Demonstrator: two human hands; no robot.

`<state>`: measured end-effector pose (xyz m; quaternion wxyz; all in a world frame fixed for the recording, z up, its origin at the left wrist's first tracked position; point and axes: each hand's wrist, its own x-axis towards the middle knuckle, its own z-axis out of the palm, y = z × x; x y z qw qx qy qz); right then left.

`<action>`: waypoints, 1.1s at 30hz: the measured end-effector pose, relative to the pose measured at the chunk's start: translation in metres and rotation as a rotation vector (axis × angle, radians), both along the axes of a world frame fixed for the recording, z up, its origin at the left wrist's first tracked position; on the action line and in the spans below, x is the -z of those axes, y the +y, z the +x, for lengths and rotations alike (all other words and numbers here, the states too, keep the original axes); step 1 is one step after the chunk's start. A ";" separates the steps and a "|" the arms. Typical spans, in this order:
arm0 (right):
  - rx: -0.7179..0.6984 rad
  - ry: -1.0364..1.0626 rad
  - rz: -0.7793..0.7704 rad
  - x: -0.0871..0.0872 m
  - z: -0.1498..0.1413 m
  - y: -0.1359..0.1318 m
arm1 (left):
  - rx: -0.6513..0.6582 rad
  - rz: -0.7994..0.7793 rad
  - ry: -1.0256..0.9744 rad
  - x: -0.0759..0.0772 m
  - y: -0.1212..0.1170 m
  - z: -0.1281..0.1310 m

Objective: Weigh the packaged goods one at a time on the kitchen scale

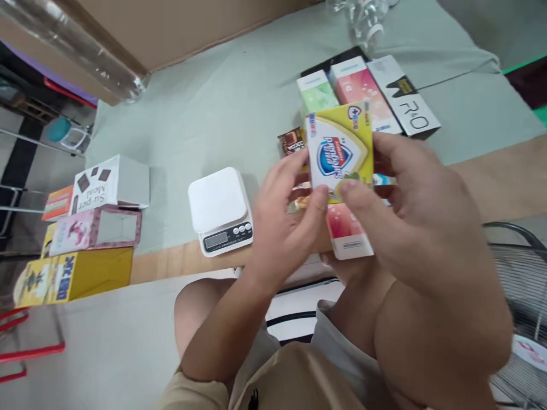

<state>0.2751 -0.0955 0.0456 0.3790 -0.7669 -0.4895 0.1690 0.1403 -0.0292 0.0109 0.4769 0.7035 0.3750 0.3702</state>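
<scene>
Both hands hold a small yellow-and-white soap box (341, 149) with a blue shield logo, lifted above the table. My left hand (285, 219) pinches its lower left edge with thumb and fingers. My right hand (421, 213) grips its right side, thumb on the front. Just under the soap box lies a pink-and-white box (348, 233), partly hidden by my hands. A white digital kitchen scale (221, 212) sits on the table just left of my left hand.
Green (315, 92), pink (361, 85) and white (404, 95) boxes lie side by side behind the hands, with a small brown packet (292, 140) beside them. Stacked boxes (92, 228) stand at the far left. A fan grille (519, 302) is at the right. Clear plastic bottles (363, 20) lie at the back.
</scene>
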 end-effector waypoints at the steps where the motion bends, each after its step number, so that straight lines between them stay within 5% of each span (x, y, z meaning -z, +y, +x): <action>1: -0.048 0.011 0.008 -0.001 -0.015 0.005 | -0.040 0.001 -0.012 -0.001 0.006 -0.018; 7: -0.340 0.082 -0.038 0.021 -0.110 0.044 | -0.309 -0.004 0.027 0.015 0.030 -0.126; 11: -0.388 0.022 -0.171 0.039 -0.156 0.067 | -0.439 -0.039 0.132 0.034 0.038 -0.166; 17: -0.317 -0.222 -0.279 0.051 -0.179 0.081 | -0.382 -0.068 0.226 0.043 0.049 -0.186; 25: -0.254 -0.298 -0.189 0.058 -0.180 0.079 | -0.658 -0.106 0.081 0.061 0.056 -0.215; 33: -0.274 -0.351 -0.266 0.069 -0.202 0.083 | -0.539 -0.162 0.007 0.060 0.073 -0.226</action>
